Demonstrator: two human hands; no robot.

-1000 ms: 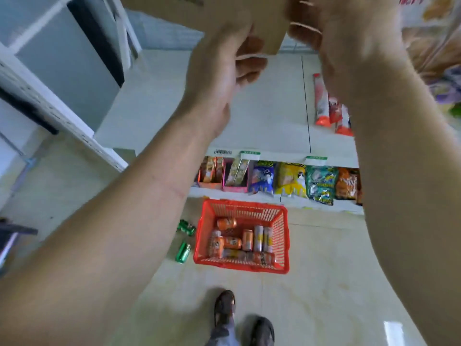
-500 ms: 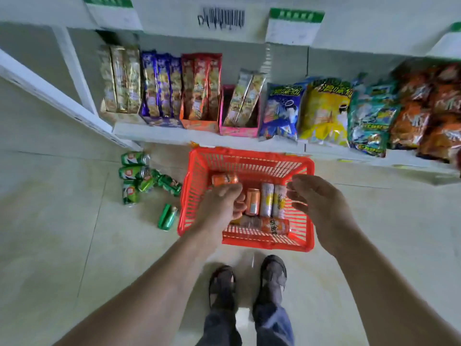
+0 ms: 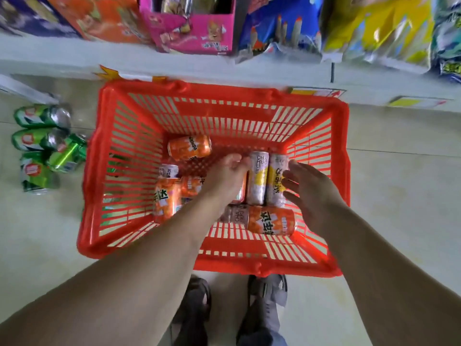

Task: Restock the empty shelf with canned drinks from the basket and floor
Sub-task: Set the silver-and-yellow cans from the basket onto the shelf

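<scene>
A red plastic basket (image 3: pixel 129 151) stands on the floor below me, with several cans lying in it. Two slim white-and-yellow cans (image 3: pixel 259 181) lie side by side in the middle. Orange cans lie at the back (image 3: pixel 189 147), at the left (image 3: pixel 166 198) and at the front (image 3: pixel 270 221). My left hand (image 3: pixel 228 174) is inside the basket, fingers bent, touching the left slim can's top end. My right hand (image 3: pixel 311 188) hovers with spread fingers against the right slim can. Neither hand has closed around a can. Several green cans (image 3: pixel 40 143) lie on the floor left of the basket.
A low white shelf (image 3: pixel 174 63) runs along just behind the basket, carrying a pink snack box (image 3: pixel 197 33) and blue and yellow snack bags (image 3: pixel 374 23). My two feet (image 3: pixel 229 310) stand right at the basket's near rim. Pale tiled floor (image 3: pixel 399 196) surrounds it.
A second ago both hands were raised, holding a cardboard box overhead. I have bent down, so the basket looks much larger, and both hands are now among the cans.
</scene>
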